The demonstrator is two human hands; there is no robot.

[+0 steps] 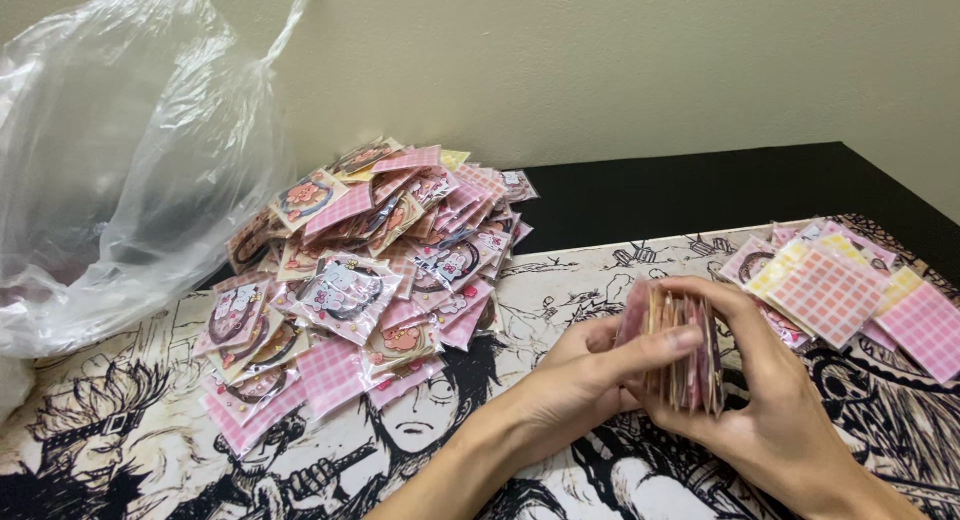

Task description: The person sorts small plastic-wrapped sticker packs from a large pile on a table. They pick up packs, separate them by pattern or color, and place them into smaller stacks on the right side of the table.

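We held a stack of small packets (685, 355) on edge between both hands, near the mat's (560, 280) front edge. Our left hand (590, 370) pressed its thumb across the stack's top; our right hand (770, 400) wrapped around it from behind, both clamped on it. A big heap of pink packets (370, 270) lay toward the mat's left side beside a clear plastic bag (120, 170), and a smaller spread (850, 285) lay by its right edge.

Soft even indoor light, faint shadows, glare on plastic bag (120, 150), sharp focus
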